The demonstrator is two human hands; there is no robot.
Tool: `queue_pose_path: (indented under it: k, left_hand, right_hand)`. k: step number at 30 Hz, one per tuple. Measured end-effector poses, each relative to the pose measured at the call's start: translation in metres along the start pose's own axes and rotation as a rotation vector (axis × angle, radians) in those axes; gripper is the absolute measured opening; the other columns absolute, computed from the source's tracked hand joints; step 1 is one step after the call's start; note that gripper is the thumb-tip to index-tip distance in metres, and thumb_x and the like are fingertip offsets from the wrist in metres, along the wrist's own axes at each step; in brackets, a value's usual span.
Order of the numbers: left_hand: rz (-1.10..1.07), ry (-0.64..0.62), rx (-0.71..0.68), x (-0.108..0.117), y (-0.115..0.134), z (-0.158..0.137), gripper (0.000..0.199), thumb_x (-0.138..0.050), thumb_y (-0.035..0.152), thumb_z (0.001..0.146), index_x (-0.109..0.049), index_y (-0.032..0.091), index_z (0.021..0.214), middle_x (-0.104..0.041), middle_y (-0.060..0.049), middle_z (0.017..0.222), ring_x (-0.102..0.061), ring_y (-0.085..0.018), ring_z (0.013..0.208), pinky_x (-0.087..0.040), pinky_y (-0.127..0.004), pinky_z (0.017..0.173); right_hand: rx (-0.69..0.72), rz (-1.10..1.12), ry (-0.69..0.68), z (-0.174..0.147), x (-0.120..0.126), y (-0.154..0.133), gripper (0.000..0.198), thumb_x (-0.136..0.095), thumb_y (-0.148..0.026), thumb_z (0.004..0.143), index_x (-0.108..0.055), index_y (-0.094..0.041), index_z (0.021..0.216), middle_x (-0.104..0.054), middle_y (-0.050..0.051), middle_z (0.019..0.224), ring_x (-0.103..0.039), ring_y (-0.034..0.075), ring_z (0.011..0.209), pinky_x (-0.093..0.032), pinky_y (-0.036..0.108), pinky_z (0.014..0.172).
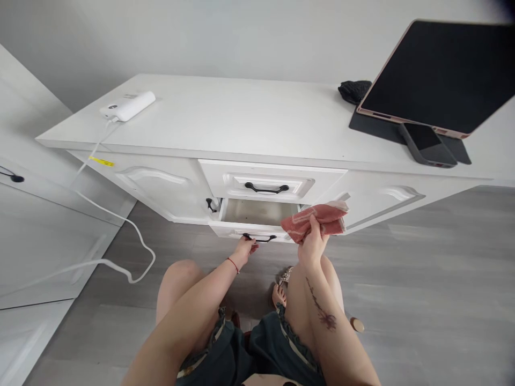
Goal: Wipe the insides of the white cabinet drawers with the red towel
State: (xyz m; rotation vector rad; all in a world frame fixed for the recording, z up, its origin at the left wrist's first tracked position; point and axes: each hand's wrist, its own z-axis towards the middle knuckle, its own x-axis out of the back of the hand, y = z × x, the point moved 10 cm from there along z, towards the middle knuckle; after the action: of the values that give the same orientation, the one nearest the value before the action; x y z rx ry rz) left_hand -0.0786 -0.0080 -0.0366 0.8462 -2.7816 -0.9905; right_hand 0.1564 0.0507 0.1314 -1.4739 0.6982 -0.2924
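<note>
My right hand (pixel 311 246) grips a folded red cloth (pixel 322 217) with pale lines, held over the right edge of a pulled-out drawer (pixel 257 212). Below, my left hand (pixel 244 251) is at the left end of that drawer's black handle (pixel 267 239), its fingers curled and partly hidden. The inside of the drawer looks beige, with a few small dark specks. Just above is a shut drawer (pixel 225 182) with its own black handle (pixel 267 188).
On the white cabinet top (pixel 241 118) are a white power bank (pixel 132 106) with a cable (pixel 139 236) trailing left, a tablet (pixel 442 75), a phone (pixel 428 145) and a black bundle (pixel 354 91). A white cabinet (pixel 36 230) stands at left.
</note>
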Motion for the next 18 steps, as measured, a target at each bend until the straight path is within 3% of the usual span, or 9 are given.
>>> queue_pose_path:
  k: [3, 7, 13, 18]
  left_hand:
    - [0.005, -0.001, -0.003, -0.002, 0.001, 0.005, 0.019, -0.058, 0.006, 0.082, -0.046, 0.019, 0.076, -0.057, 0.004, 0.064, -0.059, -0.007, 0.051, -0.044, -0.019, 0.056]
    - [0.011, -0.012, -0.013, -0.007, 0.005, 0.013, 0.020, -0.060, 0.008, 0.082, -0.045, 0.019, 0.076, -0.056, 0.005, 0.064, -0.059, -0.006, 0.052, -0.044, -0.019, 0.057]
    - [0.046, -0.069, -0.033, -0.014, 0.018, 0.026, 0.018, -0.058, 0.010, 0.084, -0.044, 0.019, 0.077, -0.057, 0.004, 0.066, -0.061, -0.007, 0.054, -0.042, -0.019, 0.057]
    - [0.107, -0.137, -0.057, -0.022, 0.030, 0.042, 0.020, -0.066, 0.015, 0.078, -0.047, 0.019, 0.078, -0.060, 0.002, 0.069, -0.063, -0.011, 0.057, -0.042, -0.022, 0.056]
  right_hand:
    - [0.046, -0.194, -0.098, 0.003, -0.003, -0.009, 0.041, -0.069, -0.040, 0.068, -0.062, -0.014, 0.098, -0.066, 0.006, 0.097, -0.060, 0.022, 0.096, -0.047, 0.038, 0.088]
    - [-0.006, -0.424, -0.258, 0.000, -0.007, 0.005, 0.034, -0.070, -0.043, 0.065, -0.063, -0.013, 0.080, -0.066, 0.006, 0.079, -0.060, 0.025, 0.083, -0.048, 0.038, 0.078]
    - [0.016, -0.263, -0.105, 0.000, 0.000, 0.001, 0.031, -0.067, -0.042, 0.067, -0.061, -0.017, 0.083, -0.065, 0.004, 0.081, -0.060, 0.023, 0.084, -0.048, 0.035, 0.078]
    - [0.004, -0.158, -0.140, -0.013, -0.011, 0.006, 0.034, -0.068, -0.041, 0.068, -0.060, -0.017, 0.090, -0.066, 0.004, 0.088, -0.060, 0.022, 0.089, -0.048, 0.034, 0.082]
